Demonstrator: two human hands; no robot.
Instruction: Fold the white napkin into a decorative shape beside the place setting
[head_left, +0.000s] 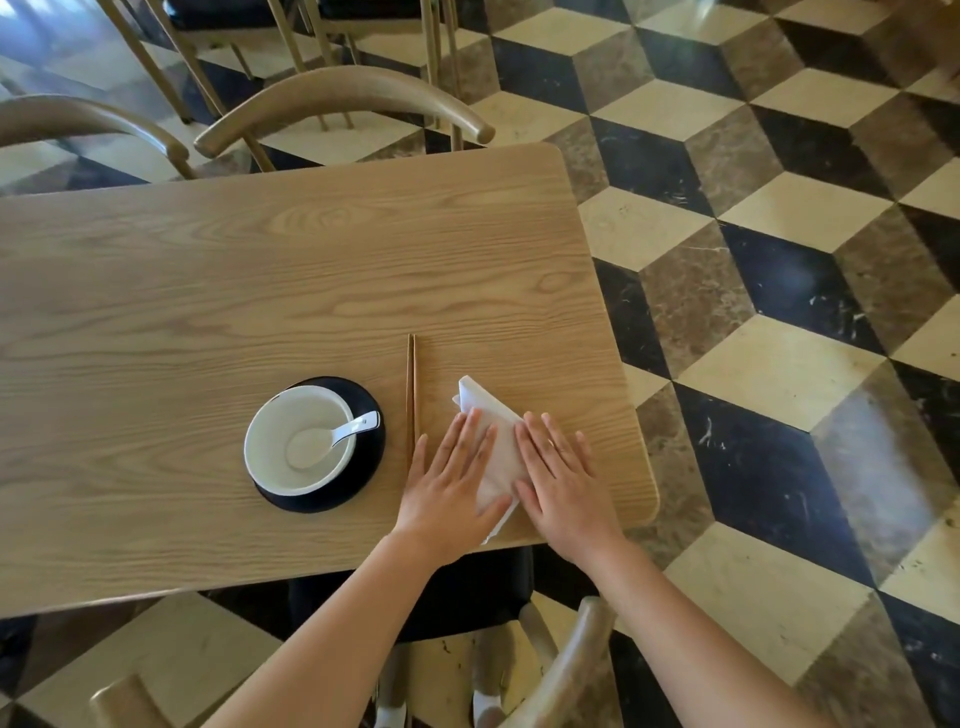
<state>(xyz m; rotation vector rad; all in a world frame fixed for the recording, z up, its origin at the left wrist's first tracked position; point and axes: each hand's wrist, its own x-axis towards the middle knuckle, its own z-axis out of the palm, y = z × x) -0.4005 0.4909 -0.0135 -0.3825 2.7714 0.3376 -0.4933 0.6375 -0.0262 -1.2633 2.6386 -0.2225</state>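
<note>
Fingers (467, 441) of the left hand (451, 480) are extended and spread flat, grasping nothing; I read them pressing palm-down on the left part of the white napkin (496, 441). Fingers of the right hand (563, 478) are likewise straight and splayed, not closed on anything, lying flat over the right part of the napkin with the outer fingers resting on the desk (260, 270). I see the napkin as a folded, pointed shape lying flat near the desk's near right corner, its narrow tip directed toward the far edge and its lower end reaching close to the near edge between the two wrists. Chopsticks (412, 389) lie as a tight pair just beside the napkin on its left, running from the near edge toward the far edge; their near ends pass under the left thumb. Further left stands a white bowl (291, 441) on a black saucer (371, 457), with a white spoon (337, 436) resting inside the bowl, handle leaning over the right rim. Wooden chairs (343, 98) stand along the far edge of the desk, on a floor (779, 312) of cream, brown and black tiles.
</note>
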